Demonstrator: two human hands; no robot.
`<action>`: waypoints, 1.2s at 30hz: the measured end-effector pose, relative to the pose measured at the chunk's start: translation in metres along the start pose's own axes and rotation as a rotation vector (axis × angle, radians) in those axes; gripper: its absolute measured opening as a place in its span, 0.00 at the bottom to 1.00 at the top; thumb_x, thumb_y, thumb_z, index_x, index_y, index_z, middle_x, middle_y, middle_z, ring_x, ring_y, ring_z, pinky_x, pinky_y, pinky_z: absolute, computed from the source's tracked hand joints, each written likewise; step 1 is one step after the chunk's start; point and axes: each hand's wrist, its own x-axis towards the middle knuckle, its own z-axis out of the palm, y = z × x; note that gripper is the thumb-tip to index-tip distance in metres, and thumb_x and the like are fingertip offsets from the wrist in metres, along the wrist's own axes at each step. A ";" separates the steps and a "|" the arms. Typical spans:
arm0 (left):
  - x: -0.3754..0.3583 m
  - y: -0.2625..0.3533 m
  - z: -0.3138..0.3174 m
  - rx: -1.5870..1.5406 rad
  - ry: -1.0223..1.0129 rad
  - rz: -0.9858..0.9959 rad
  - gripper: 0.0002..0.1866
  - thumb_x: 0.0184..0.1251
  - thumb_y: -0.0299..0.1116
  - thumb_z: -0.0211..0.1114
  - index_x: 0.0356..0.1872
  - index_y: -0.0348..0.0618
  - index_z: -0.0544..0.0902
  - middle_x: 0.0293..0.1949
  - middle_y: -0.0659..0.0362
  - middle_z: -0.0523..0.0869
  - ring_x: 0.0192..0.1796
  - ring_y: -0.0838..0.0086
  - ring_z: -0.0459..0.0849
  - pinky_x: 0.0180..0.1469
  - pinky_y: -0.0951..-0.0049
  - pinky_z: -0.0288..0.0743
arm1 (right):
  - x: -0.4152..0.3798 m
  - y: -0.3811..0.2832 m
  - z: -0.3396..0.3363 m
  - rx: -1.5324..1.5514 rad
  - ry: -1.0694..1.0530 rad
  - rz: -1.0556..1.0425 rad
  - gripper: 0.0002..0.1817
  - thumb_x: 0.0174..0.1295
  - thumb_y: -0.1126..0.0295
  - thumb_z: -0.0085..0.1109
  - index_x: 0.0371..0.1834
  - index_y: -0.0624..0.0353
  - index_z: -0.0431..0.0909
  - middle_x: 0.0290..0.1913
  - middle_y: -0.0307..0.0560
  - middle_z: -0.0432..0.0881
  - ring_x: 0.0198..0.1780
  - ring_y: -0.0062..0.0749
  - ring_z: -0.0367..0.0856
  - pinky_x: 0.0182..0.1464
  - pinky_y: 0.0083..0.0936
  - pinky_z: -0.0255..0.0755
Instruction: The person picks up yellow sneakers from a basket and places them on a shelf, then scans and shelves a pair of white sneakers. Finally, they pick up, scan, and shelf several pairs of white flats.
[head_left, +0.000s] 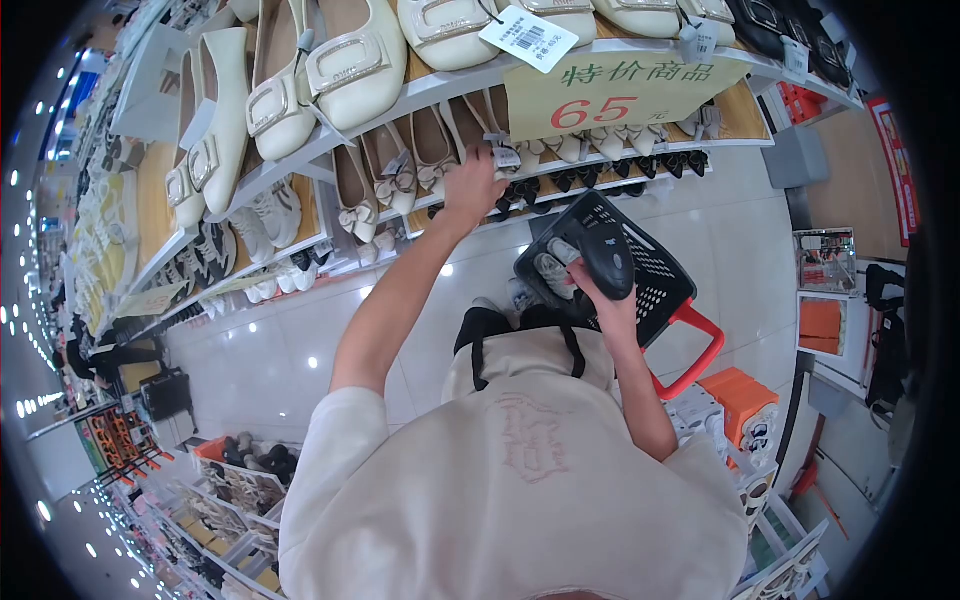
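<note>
My left hand (474, 190) reaches out to the lower shelf. Its fingers are closed at the edge of a white price tag (507, 158), beside cream bow-front flats (432, 160). In my right hand (607, 310) is a black, rounded handheld device (606, 258) with a small pale mark, which looks like a barcode scanner. Under it is a black shopping basket (655, 270) with a red handle (705, 345). A pair of white sneakers (552, 272) shows at the basket's near-left side, partly covered by the device and hand.
Cream buckled flats (355, 65) line the upper shelf, above a yellow sign (620, 95) reading 65. Black shoes (565, 182) stand lower down. More sneakers (270, 220) fill shelves at left. Orange boxes (738, 395) and shoe racks (225, 500) are behind me.
</note>
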 end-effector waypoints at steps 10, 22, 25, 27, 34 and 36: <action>-0.120 0.079 -0.061 -0.433 0.251 0.005 0.30 0.62 0.39 0.75 0.62 0.43 0.72 0.48 0.54 0.78 0.30 0.61 0.80 0.31 0.62 0.76 | 0.047 0.012 0.024 -0.031 -0.034 -0.078 0.20 0.62 0.70 0.74 0.56 0.62 0.82 0.49 0.41 0.86 0.49 0.25 0.83 0.54 0.25 0.76; -0.179 0.105 -0.111 -0.827 -0.038 0.018 0.31 0.58 0.37 0.80 0.60 0.41 0.76 0.51 0.55 0.82 0.42 0.65 0.85 0.39 0.70 0.80 | 0.033 0.031 -0.020 0.571 -0.243 0.166 0.24 0.64 0.63 0.73 0.60 0.58 0.78 0.52 0.38 0.81 0.58 0.28 0.77 0.67 0.33 0.69; -0.186 0.113 -0.109 -0.749 -0.058 0.184 0.30 0.59 0.39 0.79 0.61 0.43 0.77 0.52 0.54 0.82 0.51 0.59 0.83 0.50 0.64 0.79 | 0.034 0.018 -0.023 0.569 -0.161 0.151 0.23 0.65 0.63 0.72 0.61 0.57 0.78 0.52 0.38 0.81 0.57 0.27 0.78 0.67 0.33 0.71; -0.185 0.117 -0.107 -0.708 -0.069 0.267 0.30 0.59 0.40 0.78 0.61 0.43 0.77 0.52 0.54 0.82 0.55 0.56 0.82 0.56 0.61 0.78 | 0.031 0.012 -0.024 0.556 -0.111 0.193 0.24 0.65 0.63 0.72 0.62 0.57 0.77 0.52 0.38 0.81 0.57 0.26 0.78 0.64 0.33 0.73; -0.165 0.124 -0.126 -0.654 -0.183 0.484 0.27 0.65 0.39 0.73 0.63 0.44 0.76 0.57 0.54 0.80 0.54 0.56 0.82 0.55 0.61 0.79 | 0.032 0.013 -0.034 0.398 0.056 0.344 0.27 0.63 0.67 0.70 0.65 0.60 0.76 0.56 0.41 0.82 0.53 0.30 0.83 0.56 0.31 0.78; -0.152 0.122 -0.150 -0.686 -0.301 0.529 0.26 0.67 0.39 0.70 0.63 0.44 0.75 0.57 0.54 0.79 0.54 0.56 0.82 0.54 0.61 0.79 | 0.037 0.029 -0.052 0.476 0.018 0.372 0.27 0.62 0.66 0.70 0.65 0.60 0.76 0.55 0.41 0.82 0.54 0.30 0.82 0.56 0.32 0.78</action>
